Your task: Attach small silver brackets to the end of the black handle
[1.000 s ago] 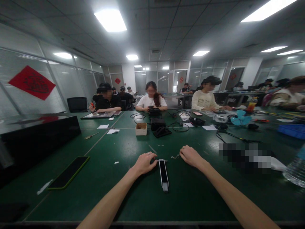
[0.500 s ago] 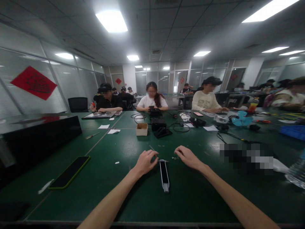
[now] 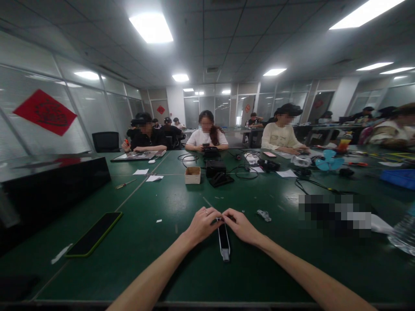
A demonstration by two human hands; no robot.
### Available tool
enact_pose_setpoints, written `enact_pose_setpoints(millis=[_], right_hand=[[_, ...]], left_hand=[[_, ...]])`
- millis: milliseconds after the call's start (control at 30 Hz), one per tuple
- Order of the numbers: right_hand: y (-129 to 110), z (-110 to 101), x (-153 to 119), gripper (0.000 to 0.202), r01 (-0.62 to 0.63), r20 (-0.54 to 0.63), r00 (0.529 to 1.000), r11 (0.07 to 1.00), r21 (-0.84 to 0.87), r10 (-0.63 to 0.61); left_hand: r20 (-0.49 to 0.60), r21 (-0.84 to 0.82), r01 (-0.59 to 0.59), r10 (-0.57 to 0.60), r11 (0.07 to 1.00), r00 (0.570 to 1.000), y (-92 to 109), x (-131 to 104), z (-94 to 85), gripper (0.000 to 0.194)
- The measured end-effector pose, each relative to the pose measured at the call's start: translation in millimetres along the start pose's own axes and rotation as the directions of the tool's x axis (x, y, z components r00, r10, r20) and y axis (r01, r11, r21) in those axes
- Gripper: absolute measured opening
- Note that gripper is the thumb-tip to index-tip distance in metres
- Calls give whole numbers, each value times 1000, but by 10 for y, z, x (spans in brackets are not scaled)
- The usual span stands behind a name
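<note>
A slim black device with a light grey frame (image 3: 224,242) lies lengthwise in front of me on the green table. At its far end my left hand (image 3: 205,223) is closed, thumb and fingers gripping a small crosspiece there. My right hand (image 3: 239,225) meets it at the same end, its thumb and fingertips pinched together. Whatever is between the right fingertips is too small and covered to make out. Just beyond the right hand sits a tiny metal part (image 3: 243,211). Further right lies a small grey piece (image 3: 264,215) of irregular shape.
A phone in a green case (image 3: 94,234) lies at the left, and a screwdriver (image 3: 126,184) behind it. A small open box (image 3: 193,175) stands ahead beside black equipment (image 3: 216,169). Cables and a blue fan (image 3: 330,160) are at the right. Several people sit beyond.
My right hand has moved left from the small metal parts to the device's far end, uncovering the grey piece. My left hand has shifted slightly right onto that end.
</note>
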State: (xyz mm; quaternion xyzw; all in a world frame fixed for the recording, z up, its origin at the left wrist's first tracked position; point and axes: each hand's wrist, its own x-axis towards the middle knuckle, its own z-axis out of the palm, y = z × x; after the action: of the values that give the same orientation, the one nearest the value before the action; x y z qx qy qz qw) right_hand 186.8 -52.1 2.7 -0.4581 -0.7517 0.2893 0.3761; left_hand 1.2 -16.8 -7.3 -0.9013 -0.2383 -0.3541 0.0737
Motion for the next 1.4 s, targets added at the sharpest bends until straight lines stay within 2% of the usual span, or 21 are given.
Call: enact_pose_setpoints(millis=[367,567,767,967,1300,1400], right_hand=[[30,-14,8,21,16,-17,1000,997,-70,-18],[31,-66,14,20,84,-31,995,978,-189,-91],[153,-224,36,22,93,6,995,941,-326,-96],[317,-297,51,21,79,102,994,907,-412,-41],[333,-279,40,19,74,123,992,927,-368,-30],[339,-277,43,18,83,122,992,928,-364,-41]], left_hand=[[27,-22,49,-48,999,998,0,2,-1,9],[83,-53,123,-118,991,989,-30,4,-19,10],[248,-118,309,-273,944,929,-148,3,-182,12],[374,-178,395,-309,901,874,-252,-30,-200,11],[427,-191,465,-354,864,832,-245,-43,-155,14],[424,-195,466,-355,863,833,-251,-42,-146,15]])
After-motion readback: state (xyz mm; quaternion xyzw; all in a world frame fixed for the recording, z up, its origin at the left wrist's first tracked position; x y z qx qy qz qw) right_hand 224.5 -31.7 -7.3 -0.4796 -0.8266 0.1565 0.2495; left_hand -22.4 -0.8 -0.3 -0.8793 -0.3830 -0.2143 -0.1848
